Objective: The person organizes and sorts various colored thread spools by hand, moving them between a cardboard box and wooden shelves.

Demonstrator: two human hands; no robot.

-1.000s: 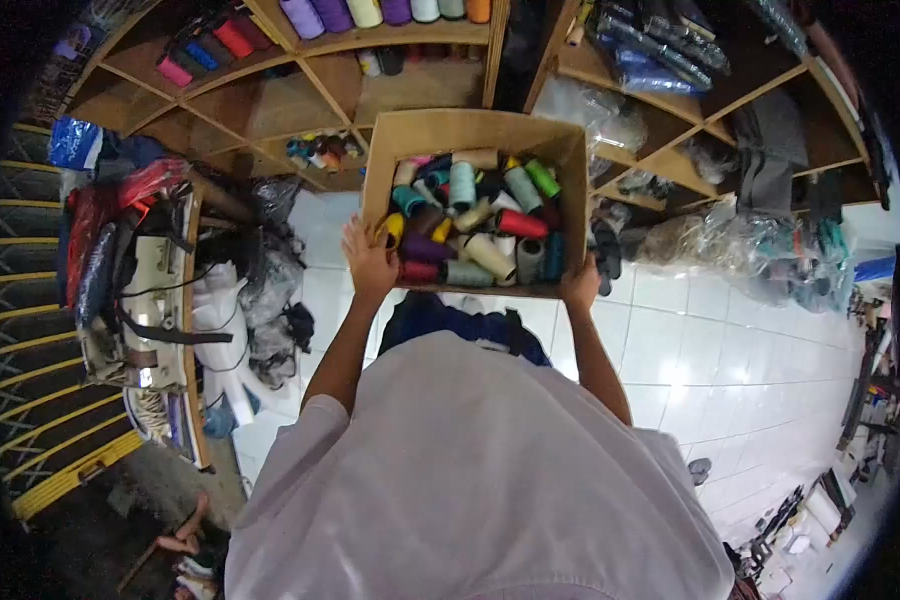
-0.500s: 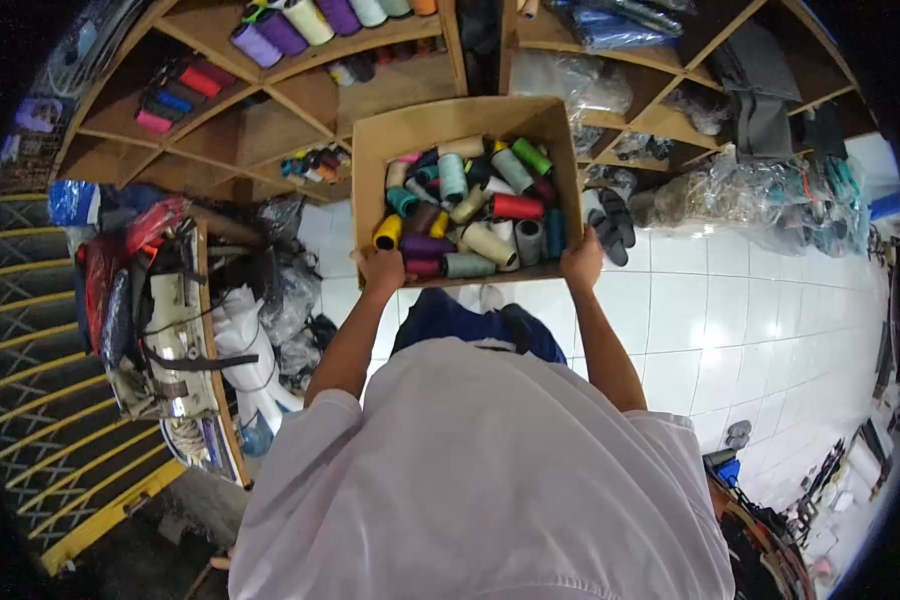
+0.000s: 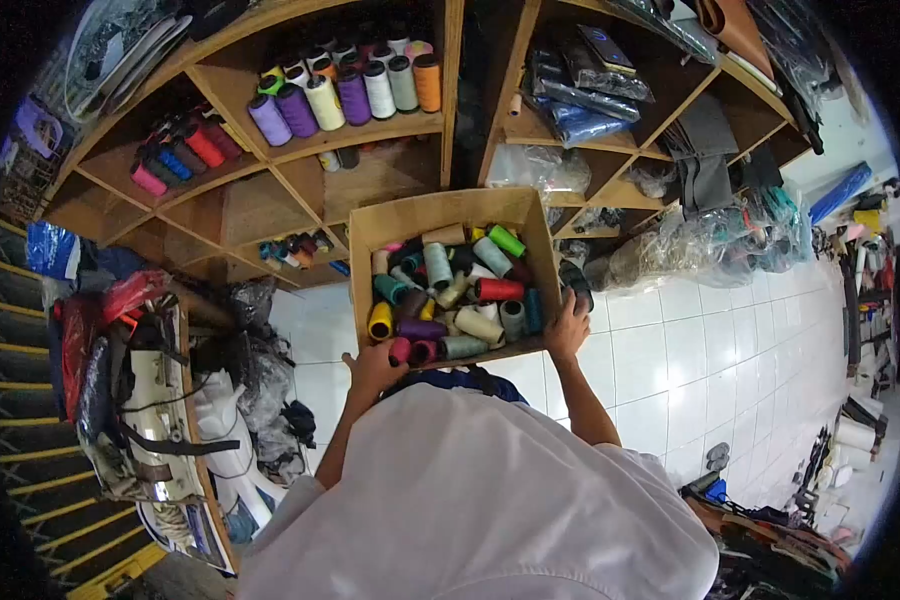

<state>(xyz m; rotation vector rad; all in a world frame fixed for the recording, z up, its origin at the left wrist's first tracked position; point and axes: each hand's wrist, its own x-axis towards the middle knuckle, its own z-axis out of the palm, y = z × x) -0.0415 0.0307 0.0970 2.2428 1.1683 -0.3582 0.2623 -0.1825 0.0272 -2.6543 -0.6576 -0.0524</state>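
An open cardboard box [image 3: 450, 207] full of thread spools is held in front of my body. My left hand [image 3: 374, 370] grips its near left corner, with the fingers by a dark pink spool [image 3: 399, 350]. At the near right side, my right hand [image 3: 568, 328] is closed on the box wall. Inside lie a red spool [image 3: 500, 289], a bright green spool [image 3: 507, 240], a yellow spool [image 3: 381, 320], a cream spool [image 3: 479, 327] and several others, jumbled at different angles. The box covers part of my dark trousers.
Wooden shelves [image 3: 360, 137] ahead hold upright spools, including a white one [image 3: 379, 90] and an orange one [image 3: 427, 83]. Plastic-wrapped bundles [image 3: 660, 248] lie to the right above white floor tiles [image 3: 640, 370]. A cluttered rack [image 3: 160, 400] and yellow metal gate [image 3: 40, 460] stand left.
The view has tilted up, so more of the shelves shows and the box sits lower in the picture. Both hands still hold the box, the right one now farther up its side.
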